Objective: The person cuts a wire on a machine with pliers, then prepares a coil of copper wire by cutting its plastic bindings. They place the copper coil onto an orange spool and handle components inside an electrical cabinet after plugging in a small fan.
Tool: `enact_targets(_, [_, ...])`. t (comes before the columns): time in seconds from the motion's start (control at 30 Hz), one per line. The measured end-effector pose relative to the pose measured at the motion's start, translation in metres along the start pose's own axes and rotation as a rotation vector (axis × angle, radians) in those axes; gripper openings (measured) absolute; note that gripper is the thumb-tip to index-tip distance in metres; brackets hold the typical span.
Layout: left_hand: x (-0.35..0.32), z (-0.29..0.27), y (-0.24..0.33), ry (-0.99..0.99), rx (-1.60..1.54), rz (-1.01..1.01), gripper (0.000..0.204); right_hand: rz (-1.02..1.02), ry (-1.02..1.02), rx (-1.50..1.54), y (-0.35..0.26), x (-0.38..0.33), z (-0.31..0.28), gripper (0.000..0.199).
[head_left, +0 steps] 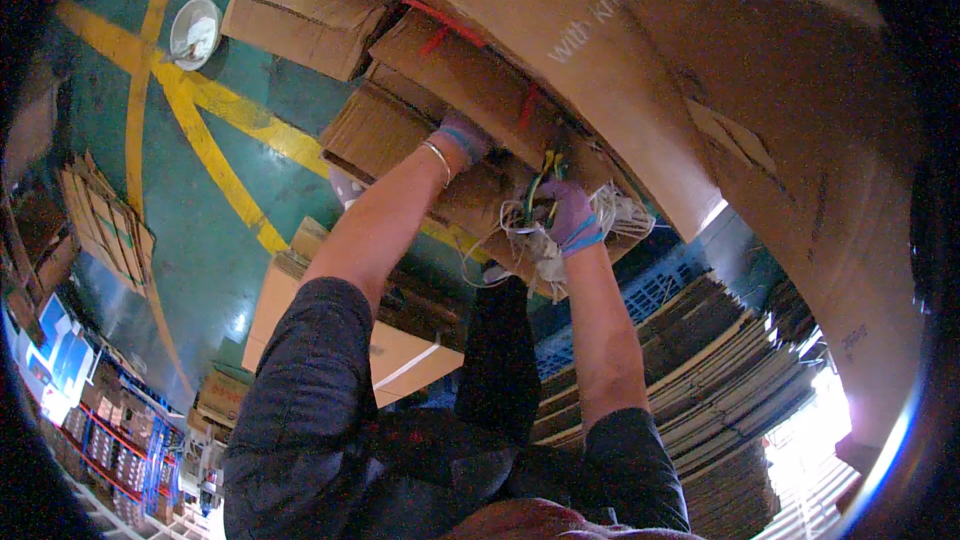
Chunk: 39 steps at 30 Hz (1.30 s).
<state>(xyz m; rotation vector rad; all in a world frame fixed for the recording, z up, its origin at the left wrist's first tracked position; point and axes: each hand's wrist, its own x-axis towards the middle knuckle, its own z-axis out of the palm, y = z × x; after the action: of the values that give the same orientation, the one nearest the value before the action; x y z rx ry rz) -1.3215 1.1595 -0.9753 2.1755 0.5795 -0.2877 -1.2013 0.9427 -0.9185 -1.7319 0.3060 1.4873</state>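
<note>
My left hand [462,138], in a purplish glove with a blue cuff, reaches in among folded brown cardboard [375,130]. Its fingers are hidden there. My right hand [573,215], gloved alike, is closed around a small hand tool [546,176] with yellow and green parts, whose exact kind I cannot make out. White plastic strapping [545,258] hangs in a loose tangle below and beside that hand. Just beyond both hands lies a long cardboard piece [460,75] with red marks.
A very large cardboard sheet [640,80] rises on the right. Flattened cartons [690,370] are stacked at the lower right beside a blue pallet [650,290]. On the green floor with yellow lines [215,165] stands a pale basin [196,33]; more cardboard [105,220] lies at left.
</note>
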Motion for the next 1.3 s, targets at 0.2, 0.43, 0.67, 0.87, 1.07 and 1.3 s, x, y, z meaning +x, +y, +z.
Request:
enact_targets(0.2, [-0.008,-0.025,0.04,0.008,-0.237,-0.07,0.048,0.082,0.002,0.148,-0.021,-0.06,0.039,0.024])
enact_targets(0.43, [-0.033,0.01,0.04,-0.028,0.402,0.018,0.043,0.204,-0.094,-0.098,0.026,-0.048,0.023,0.015])
enact_targets(0.67, [-0.095,-0.041,0.092,-0.272,-0.032,-0.336,0.031,0.147,-0.098,0.079,-0.039,-0.076,0.06,0.021])
enact_targets(0.87, [-0.183,-0.061,0.097,0.014,-0.199,-0.443,0.029,-0.257,-0.251,-0.113,-0.034,-0.022,0.064,0.015])
enact_targets(1.07, [-0.257,-0.176,-0.035,0.265,-0.137,-0.787,0.026,0.094,0.03,-0.182,-0.068,-0.009,0.052,0.012])
enact_targets(1.3, [-0.347,-0.219,-0.139,1.135,-0.697,-1.237,0.03,0.143,-0.026,0.044,-0.104,-0.051,0.06,0.008])
